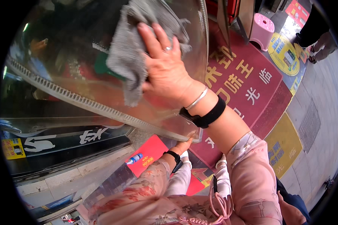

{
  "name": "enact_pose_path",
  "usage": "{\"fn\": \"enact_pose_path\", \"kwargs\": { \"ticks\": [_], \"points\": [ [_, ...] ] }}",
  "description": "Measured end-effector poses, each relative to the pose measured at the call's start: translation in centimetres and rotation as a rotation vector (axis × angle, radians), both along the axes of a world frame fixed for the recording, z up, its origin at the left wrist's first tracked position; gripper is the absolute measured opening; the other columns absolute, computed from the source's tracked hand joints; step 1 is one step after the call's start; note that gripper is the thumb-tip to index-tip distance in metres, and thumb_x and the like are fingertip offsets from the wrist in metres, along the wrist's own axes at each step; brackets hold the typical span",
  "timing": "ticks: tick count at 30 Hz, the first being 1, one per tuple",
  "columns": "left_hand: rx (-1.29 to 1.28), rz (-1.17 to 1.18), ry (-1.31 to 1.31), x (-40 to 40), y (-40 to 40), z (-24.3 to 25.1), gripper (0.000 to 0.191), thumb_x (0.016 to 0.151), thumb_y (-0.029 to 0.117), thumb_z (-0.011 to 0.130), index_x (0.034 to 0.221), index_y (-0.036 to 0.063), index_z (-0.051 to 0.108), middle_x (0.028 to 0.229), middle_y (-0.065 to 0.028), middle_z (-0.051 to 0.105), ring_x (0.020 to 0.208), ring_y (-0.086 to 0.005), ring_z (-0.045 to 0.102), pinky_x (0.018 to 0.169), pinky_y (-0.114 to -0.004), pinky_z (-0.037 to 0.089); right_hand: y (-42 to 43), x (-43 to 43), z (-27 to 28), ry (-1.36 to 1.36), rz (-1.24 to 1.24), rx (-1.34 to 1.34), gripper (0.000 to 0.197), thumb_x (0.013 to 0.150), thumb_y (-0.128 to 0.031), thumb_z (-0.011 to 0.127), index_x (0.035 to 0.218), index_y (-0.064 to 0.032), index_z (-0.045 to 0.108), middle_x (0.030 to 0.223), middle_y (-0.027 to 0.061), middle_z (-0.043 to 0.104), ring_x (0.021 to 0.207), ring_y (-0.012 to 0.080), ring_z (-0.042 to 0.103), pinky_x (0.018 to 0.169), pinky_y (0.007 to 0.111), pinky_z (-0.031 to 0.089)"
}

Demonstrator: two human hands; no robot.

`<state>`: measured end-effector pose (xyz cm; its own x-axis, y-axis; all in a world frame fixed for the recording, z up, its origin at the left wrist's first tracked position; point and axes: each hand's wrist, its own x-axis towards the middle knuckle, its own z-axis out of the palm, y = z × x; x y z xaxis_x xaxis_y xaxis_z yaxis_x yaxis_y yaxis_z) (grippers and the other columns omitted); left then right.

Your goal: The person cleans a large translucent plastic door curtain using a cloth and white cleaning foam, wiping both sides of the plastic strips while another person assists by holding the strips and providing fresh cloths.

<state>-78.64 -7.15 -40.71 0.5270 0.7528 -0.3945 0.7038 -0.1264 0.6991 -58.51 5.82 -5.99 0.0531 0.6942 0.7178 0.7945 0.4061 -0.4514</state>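
Observation:
A clear plastic door-curtain sheet (169,118) with a ribbed edge strip hangs before me at a slant. My right hand (166,62), wearing a ring, presses a grey cloth (129,56) against its surface, fingers spread over the cloth. Lower down, my left hand (186,144) pinches the bottom corner of the sheet; its fingers are partly hidden behind the plastic. Both wrists carry black bands, and a silver bangle is on the right one.
Red mats with writing (250,76) cover the floor. A pink plastic stool (262,29) stands at upper right, near a person's legs (324,46). A bottle (134,159) lies on a red mat. Another person's arm (290,211) shows at lower right.

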Motion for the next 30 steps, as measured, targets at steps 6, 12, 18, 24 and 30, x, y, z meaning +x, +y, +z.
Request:
{"fn": "enact_pose_path", "kwargs": {
  "ticks": [6,12,18,24,30],
  "points": [
    [-0.148,-0.183,0.023,1.3,2.1,1.5,0.037,0.075,0.026,0.052,0.107,0.0071,0.05,0.106,-0.0126,0.053,0.1,-0.0303,0.047,0.088,-0.037,0.034,-2.8,-3.3,-20.5,-0.115,0.019,-0.84,0.042,0.074,-0.037,0.047,0.108,-0.011,0.051,0.119,0.0149,0.042,0.12,0.0347,0.025,0.097,0.053,0.012],
    [-0.114,-0.123,0.121,-4.0,0.7,1.2,0.04,0.075,0.028,0.052,0.109,0.008,0.049,0.11,-0.0127,0.051,0.102,-0.03,0.045,0.089,-0.036,0.033,-0.2,-5.1,-10.9,0.657,0.066,-0.531,0.043,0.067,-0.035,0.058,0.102,-0.0105,0.053,0.114,0.018,0.042,0.114,0.0384,0.029,0.094,0.055,0.017],
    [-0.152,-0.073,0.106,-5.3,-2.3,2.5,0.045,0.079,0.036,0.045,0.113,0.006,0.047,0.114,-0.0157,0.049,0.108,-0.0293,0.044,0.091,-0.035,0.033,8.8,2.0,9.4,-0.311,-0.178,0.338,0.025,0.077,-0.015,0.048,0.1,-0.0061,0.049,0.09,0.0094,0.052,0.089,0.0259,0.047,0.083,0.038,0.035],
    [-0.455,0.16,0.29,-6.7,-1.3,7.7,0.051,0.08,0.042,0.043,0.119,0.0094,0.042,0.125,-0.0093,0.041,0.116,-0.0222,0.036,0.096,-0.03,0.027,10.6,2.1,0.7,0.009,-0.04,0.281,0.026,0.079,-0.025,0.049,0.095,-0.0065,0.056,0.087,0.0156,0.056,0.091,0.0324,0.051,0.076,0.038,0.042],
    [-0.274,0.087,0.166,-8.3,-3.9,4.3,0.046,0.081,0.037,0.046,0.117,0.0086,0.044,0.118,-0.0065,0.046,0.11,-0.0186,0.041,0.092,-0.028,0.03,1.2,-3.6,-22.2,0.924,0.197,-0.898,0.027,0.084,-0.023,0.042,0.097,-0.0015,0.052,0.093,0.0128,0.055,0.087,0.0227,0.052,0.075,0.031,0.042]
  ]
}}
